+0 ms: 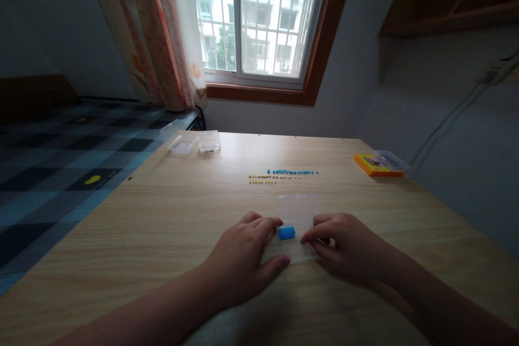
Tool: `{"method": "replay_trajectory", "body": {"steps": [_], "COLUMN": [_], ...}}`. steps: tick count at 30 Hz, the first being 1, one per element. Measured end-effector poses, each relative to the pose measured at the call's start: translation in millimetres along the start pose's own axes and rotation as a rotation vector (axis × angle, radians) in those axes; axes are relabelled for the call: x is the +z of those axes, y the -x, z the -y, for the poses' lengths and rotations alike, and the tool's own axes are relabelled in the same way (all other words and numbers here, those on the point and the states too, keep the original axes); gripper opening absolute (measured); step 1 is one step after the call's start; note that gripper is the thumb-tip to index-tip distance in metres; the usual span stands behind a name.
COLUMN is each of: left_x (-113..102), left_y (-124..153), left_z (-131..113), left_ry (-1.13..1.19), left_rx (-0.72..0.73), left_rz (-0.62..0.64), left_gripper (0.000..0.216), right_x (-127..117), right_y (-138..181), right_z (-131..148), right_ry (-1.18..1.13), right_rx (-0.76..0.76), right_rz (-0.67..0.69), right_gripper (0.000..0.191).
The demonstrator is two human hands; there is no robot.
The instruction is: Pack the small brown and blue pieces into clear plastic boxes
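Observation:
A clear plastic box (295, 255) lies with its transparent lid (299, 206) folded back toward the window. Inside it, against the left side, sits a packed row of blue pieces (287, 233), too small to name. My left hand (245, 254) steadies the box, fingertips at its left edge beside the blue row and thumb near the front edge. Over the box's right part, my right hand (346, 243) pinches a small blue piece (302, 241) between thumb and index finger. The fingers partly cover that piece.
Beyond the box, small blue pieces (292, 172) and yellowish pieces (263, 179) lie in rows on the wooden table (162, 248). Clear cases (208, 141) stand at the back left. An orange-yellow box (375, 165) with a clear cover lies near the right edge.

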State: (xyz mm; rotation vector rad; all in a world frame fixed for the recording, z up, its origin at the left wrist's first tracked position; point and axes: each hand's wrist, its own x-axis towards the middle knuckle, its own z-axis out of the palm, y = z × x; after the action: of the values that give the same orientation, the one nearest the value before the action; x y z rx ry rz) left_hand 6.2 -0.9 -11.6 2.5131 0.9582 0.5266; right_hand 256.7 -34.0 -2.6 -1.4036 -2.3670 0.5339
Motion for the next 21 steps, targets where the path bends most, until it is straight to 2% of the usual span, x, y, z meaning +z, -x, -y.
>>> {"method": "replay_trajectory", "body": {"steps": [21], "left_x": [-1.8], "left_y": [-0.8], "left_z": [-3.6], "left_ry": [0.002], "left_rx": [-0.006], "left_rz": [0.009], "left_gripper": [0.041], "right_x": [5.4], "right_y": [-5.0], "right_z": [2.6], "right_ry": [0.038], "right_rx": [-0.007], "right_rz": [-0.034], "right_gripper": [0.026]}}
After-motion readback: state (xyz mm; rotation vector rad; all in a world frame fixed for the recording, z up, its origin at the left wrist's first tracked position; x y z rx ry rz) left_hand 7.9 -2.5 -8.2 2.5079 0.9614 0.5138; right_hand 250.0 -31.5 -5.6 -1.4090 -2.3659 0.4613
